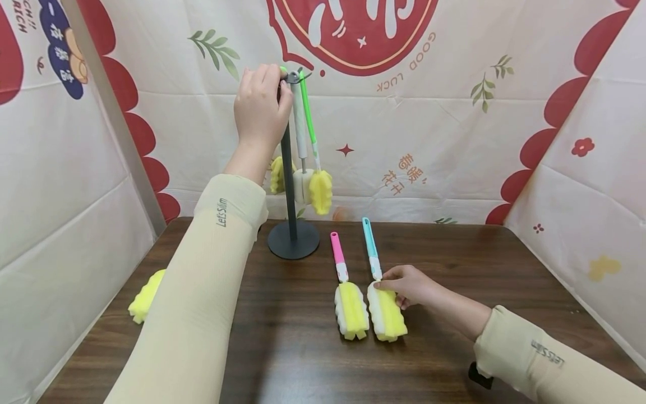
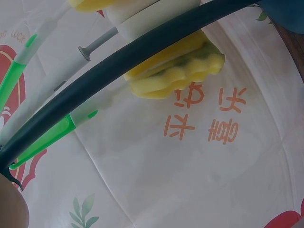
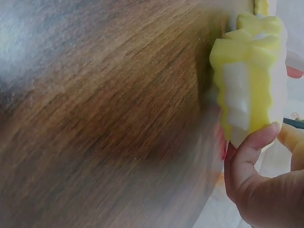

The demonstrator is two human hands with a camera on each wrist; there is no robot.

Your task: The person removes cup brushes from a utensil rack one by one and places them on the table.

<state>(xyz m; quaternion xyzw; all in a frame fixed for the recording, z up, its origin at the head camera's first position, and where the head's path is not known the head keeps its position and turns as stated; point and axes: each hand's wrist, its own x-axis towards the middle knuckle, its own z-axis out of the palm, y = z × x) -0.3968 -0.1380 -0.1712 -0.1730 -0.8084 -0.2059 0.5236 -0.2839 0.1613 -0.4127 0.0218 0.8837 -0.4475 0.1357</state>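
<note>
At the top of a black stand [image 1: 289, 185] with hooks, my left hand [image 1: 262, 106] has its fingers curled over and holds it. From the hooks hang a white-handled sponge brush [image 1: 300, 123], a green-handled sponge brush [image 1: 321, 191] and another green-handled one [image 2: 52, 137], partly behind the pole. On the table, my right hand [image 1: 411, 285] pinches the yellow-and-white sponge head of a blue-handled sponge brush [image 1: 370, 244] near its neck. The right wrist view shows thumb and finger on that sponge [image 3: 259, 95]. A pink-handled sponge brush [image 1: 351, 308] lies just left of it.
A yellow sponge head [image 1: 146, 297] lies at the table's left, partly hidden by my left sleeve. The stand's round base [image 1: 277, 241] sits near the back edge of the brown wooden table [image 1: 444, 365]. A printed cloth [image 1: 429, 129] hangs behind and at both sides.
</note>
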